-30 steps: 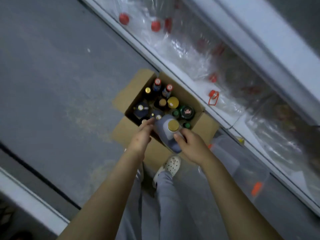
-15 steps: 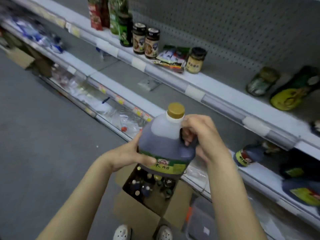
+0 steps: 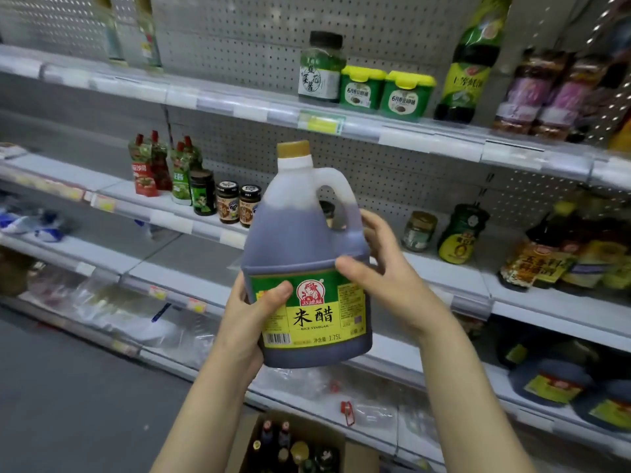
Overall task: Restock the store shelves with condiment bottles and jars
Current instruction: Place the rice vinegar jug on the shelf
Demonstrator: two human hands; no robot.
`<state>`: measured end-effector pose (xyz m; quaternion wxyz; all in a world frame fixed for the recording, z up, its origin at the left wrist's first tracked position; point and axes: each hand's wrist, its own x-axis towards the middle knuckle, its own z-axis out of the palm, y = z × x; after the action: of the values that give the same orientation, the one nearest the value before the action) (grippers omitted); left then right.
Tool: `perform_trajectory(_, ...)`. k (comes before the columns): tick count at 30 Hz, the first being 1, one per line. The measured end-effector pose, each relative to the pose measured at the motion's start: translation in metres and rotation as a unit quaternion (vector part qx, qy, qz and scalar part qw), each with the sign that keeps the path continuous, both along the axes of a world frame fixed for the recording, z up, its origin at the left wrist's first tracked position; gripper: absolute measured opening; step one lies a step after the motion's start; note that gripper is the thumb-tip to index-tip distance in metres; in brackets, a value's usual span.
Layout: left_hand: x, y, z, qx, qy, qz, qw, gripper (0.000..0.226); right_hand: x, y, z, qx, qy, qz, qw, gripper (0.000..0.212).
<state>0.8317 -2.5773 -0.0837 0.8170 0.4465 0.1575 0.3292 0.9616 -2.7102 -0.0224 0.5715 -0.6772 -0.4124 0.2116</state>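
Rice vinegar jug (image 3: 297, 240) is held upright in the air in front of the store shelving, label (image 3: 317, 312) facing me; it reads "RICE VINEGAR", 1.75L. Dark liquid fills it to just below the shoulder. The gold cap (image 3: 293, 148) is on and the moulded handle is on the right side. My left hand (image 3: 246, 322) grips the lower left of the jug, thumb across the front of the label and the fingers wrapped behind, out of sight. My right hand (image 3: 389, 278) clamps the right shoulder below the handle, thumb on the front edge, with the fingers (image 3: 372, 223) curled round the back. The jug touches no shelf. Behind it, on the middle shelf (image 3: 205, 227), stand two small brown-labelled jars (image 3: 234, 206) beside a dark green-labelled jar (image 3: 202, 192) and red and green pouches (image 3: 160, 169). On the upper shelf sit two green tubs with yellow lids (image 3: 386, 93). On the floor below the jug is an open cardboard box (image 3: 358, 455) with bottle caps showing inside.
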Motion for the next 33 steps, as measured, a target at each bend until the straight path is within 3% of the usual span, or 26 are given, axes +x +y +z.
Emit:
perform_trajectory(2, -0.001, 0.001, 0.009, 0.009, 0.006, -0.007, 1.0, 0.098, -0.012, -0.008, -0.022, -0.006, 0.075, 0.014, 0.997, 0.076)
perform_trajectory(4, -0.002, 0.001, 0.019, 0.019, 0.012, -0.019, 1.0, 0.075, -0.023, -0.009, -0.037, 0.049, 0.13, -0.028, 0.99, 0.085)
perform_trajectory(6, -0.002, 0.0, 0.029, 0.025, 0.019, -0.041, 0.999, 0.052, -0.033, -0.006, -0.041, 0.111, 0.174, -0.073, 0.976, 0.09)
perform_trajectory(8, 0.001, 0.0, 0.038, 0.045, 0.032, -0.065, 0.996, 0.044, -0.038, -0.005, -0.039, 0.143, 0.187, -0.106, 0.966, 0.087)
perform_trajectory(11, 0.003, -0.003, 0.049, 0.056, 0.054, -0.086, 0.993, 0.059, -0.04, -0.011, -0.033, 0.153, 0.173, -0.148, 0.962, 0.065)
perform_trajectory(13, 0.004, -0.01, 0.051, 0.054, 0.055, -0.101, 0.992, 0.057, -0.039, -0.019, -0.029, 0.146, 0.164, -0.168, 0.961, 0.04)
perform_trajectory(15, 0.006, -0.02, 0.051, 0.057, 0.057, -0.117, 0.99, 0.054, -0.04, -0.03, -0.028, 0.146, 0.159, -0.182, 0.959, 0.031)
perform_trajectory(21, 0.017, -0.063, 0.059, 0.137, 0.092, -0.164, 0.972, 0.058, -0.042, -0.082, -0.034, 0.185, 0.192, -0.231, 0.936, 0.036)
perform_trajectory(28, 0.04, -0.16, 0.056, 0.195, 0.079, -0.264, 0.941, 0.059, -0.042, -0.196, -0.031, 0.246, 0.208, -0.285, 0.903, 0.065)
perform_trajectory(31, 0.051, -0.222, 0.053, 0.213, 0.075, -0.305, 0.925, 0.065, -0.046, -0.271, -0.024, 0.252, 0.183, -0.307, 0.899, 0.057)
perform_trajectory(33, 0.058, -0.266, 0.054, 0.213, 0.065, -0.317, 0.922, 0.062, -0.048, -0.321, -0.021, 0.248, 0.18, -0.325, 0.895, 0.037)
